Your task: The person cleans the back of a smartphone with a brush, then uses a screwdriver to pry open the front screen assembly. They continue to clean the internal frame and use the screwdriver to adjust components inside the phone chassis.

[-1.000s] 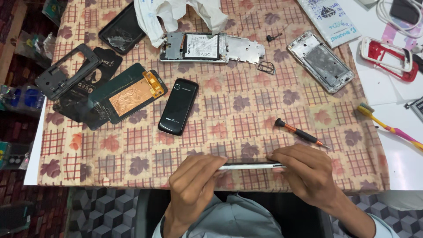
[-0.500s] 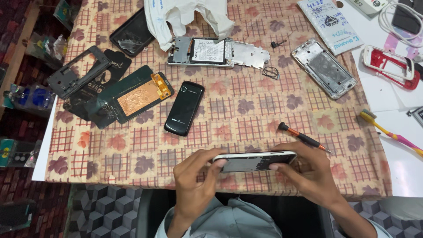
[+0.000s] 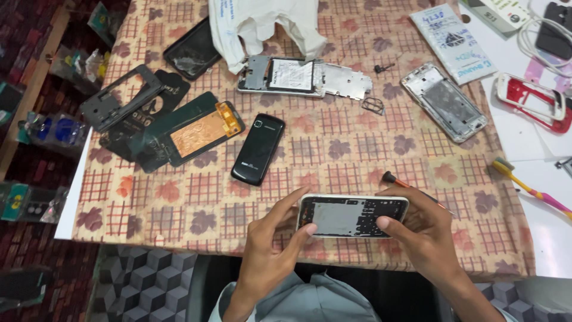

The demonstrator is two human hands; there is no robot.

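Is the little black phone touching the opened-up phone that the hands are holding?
Apart. The head view shows a strip of patterned tablecloth between the black phone and the opened phone, which the left hand and right hand hold.

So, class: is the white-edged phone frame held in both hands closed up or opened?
Opened: the white-edged phone frame shows bare inner metal and black parts, no cover, between the left hand and right hand.

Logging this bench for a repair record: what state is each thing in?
Phone frame: opened, insides showing, held in both hands.
Left hand: gripping its left end.
Right hand: gripping its right end.
Black phone: intact, lying flat.
Screwdriver: lying unused.
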